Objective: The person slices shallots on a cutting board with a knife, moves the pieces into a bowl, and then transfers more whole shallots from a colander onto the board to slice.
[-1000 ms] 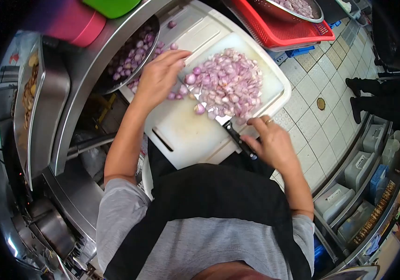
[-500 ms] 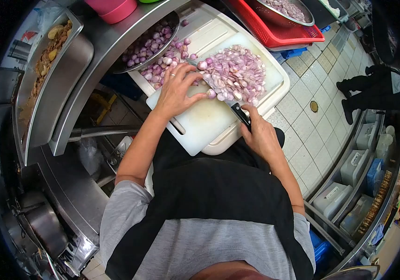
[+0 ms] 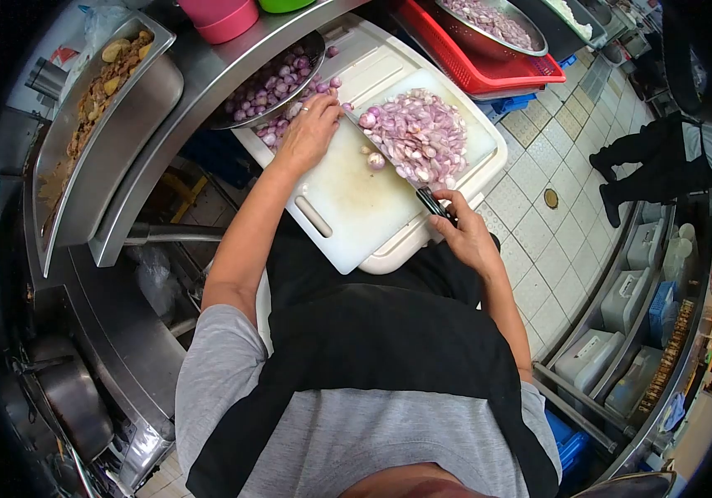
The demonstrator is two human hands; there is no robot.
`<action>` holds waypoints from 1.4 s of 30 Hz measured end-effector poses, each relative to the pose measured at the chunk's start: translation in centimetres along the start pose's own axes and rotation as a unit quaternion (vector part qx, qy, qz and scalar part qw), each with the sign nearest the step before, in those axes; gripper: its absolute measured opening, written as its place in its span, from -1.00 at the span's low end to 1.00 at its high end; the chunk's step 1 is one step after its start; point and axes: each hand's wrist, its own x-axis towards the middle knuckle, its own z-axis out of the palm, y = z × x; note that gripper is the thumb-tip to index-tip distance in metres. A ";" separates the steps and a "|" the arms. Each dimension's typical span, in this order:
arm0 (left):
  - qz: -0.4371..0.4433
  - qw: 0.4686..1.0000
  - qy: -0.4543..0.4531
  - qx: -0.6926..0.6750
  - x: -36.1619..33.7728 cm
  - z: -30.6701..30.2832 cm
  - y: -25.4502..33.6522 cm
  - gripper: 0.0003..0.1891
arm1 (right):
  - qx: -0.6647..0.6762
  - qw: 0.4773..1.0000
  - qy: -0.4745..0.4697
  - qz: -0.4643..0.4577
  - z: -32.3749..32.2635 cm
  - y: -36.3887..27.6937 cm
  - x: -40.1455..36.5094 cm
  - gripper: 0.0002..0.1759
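My right hand (image 3: pixel 462 234) grips the black handle of a knife (image 3: pixel 389 162), whose blade lies along the near edge of a heap of sliced shallots (image 3: pixel 419 133) on the white cutting board (image 3: pixel 347 212). Over the loose whole shallots (image 3: pixel 276 130) beside the board is my left hand (image 3: pixel 313 131); its fingers are bent and their tips are partly hidden, so what they hold cannot be made out. Two small shallot pieces (image 3: pixel 375 161) lie on the board just left of the blade. A metal bowl of whole shallots (image 3: pixel 277 81) stands beyond my left hand.
Beneath the board is a cream plastic lid (image 3: pixel 494 158). A red basket (image 3: pixel 489 81) holding a colander of sliced shallots (image 3: pixel 501 25) stands at the upper right. A steel tray of food (image 3: pixel 152 91) is on the left. Another person's dark-clad legs (image 3: pixel 642 158) show at the right.
My left hand has moved up and left, off the shallot by the blade, towards the whole shallots. The knife stays in my right hand beside the heap. The whole view has shifted slightly.
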 end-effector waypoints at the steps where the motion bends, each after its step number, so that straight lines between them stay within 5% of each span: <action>1: -0.012 1.000 0.007 0.018 0.4 0.2 -0.4 -0.74 | 0.000 1.000 0.001 0.000 0.2 -0.1 -0.2 -0.54; 9: -0.045 0.998 0.032 -0.001 3.2 -0.8 1.4 -0.72 | -0.073 0.997 0.028 -0.014 0.9 -0.3 -1.6 -0.54; 11: -0.001 0.982 -0.086 -0.171 3.9 -1.4 2.0 -0.71 | -0.076 0.997 0.026 -0.014 0.9 -0.2 -1.7 -0.54; 19: -0.043 0.986 -0.155 -0.043 5.8 0.2 3.0 -0.66 | -0.081 0.996 0.025 -0.010 1.1 -0.3 -1.7 -0.55; 26: -0.075 0.993 -0.028 0.084 5.8 2.2 -1.0 -0.83 | -0.087 0.996 0.002 -0.010 1.0 -0.2 -2.2 -0.56; 28: -0.078 0.988 0.126 0.035 5.1 1.3 0.3 -0.83 | -0.076 0.997 0.001 -0.010 1.0 0.1 -2.2 -0.56; 33: -0.137 0.964 -0.067 -0.216 0.5 -2.1 5.3 -0.81 | 0.025 1.000 -0.009 0.005 1.0 1.5 -1.9 -0.58; 34: -0.138 0.965 -0.066 -0.215 -0.7 -1.9 6.1 -0.81 | 0.025 1.000 -0.011 0.004 0.9 1.5 -1.8 -0.58; 36: 0.015 0.985 -0.014 -0.173 -2.3 -0.8 7.4 -0.76 | 0.045 0.998 -0.030 0.019 0.6 1.1 -1.6 -0.57; 42: -0.019 0.995 -0.006 -0.097 -2.2 -0.2 4.9 -0.71 | 0.037 0.998 -0.031 0.048 0.7 0.2 -1.6 -0.55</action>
